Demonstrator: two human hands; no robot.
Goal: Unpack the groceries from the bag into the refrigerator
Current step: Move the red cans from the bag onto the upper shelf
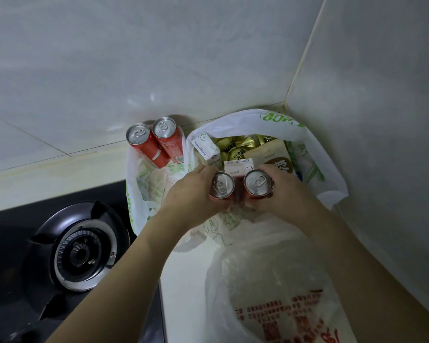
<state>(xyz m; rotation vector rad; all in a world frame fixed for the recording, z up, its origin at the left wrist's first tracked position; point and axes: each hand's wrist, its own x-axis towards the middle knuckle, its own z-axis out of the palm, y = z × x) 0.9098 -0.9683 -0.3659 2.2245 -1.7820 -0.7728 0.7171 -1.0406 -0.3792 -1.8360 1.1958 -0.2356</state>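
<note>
The person is standing over a white grocery bag with green print (315,154) sitting in the far right corner of the counter (183,263), and each hand is lifting a red soda can out of its open mouth. The left hand (193,194) is curling its fingers around the left can (222,185), while the right hand (286,191) is wrapping around the right can (257,182); both cans are standing upright, side by side and almost touching. Two more red cans (156,142) are leaning together at the far left edge of the bag. Inside the bag, a white carton (206,147), gold-wrapped sweets (238,144) and a beige packet (275,154) are waiting. A second plastic bag with red print (278,293) is lying nearer, and a gas burner (81,253) is sitting to the left. The unpacking seems to be at an early stage: the refrigerator is not showing in view, so next the person will likely be carrying both cans away to it, keeping them upright and clear of the bag's handles.
</note>
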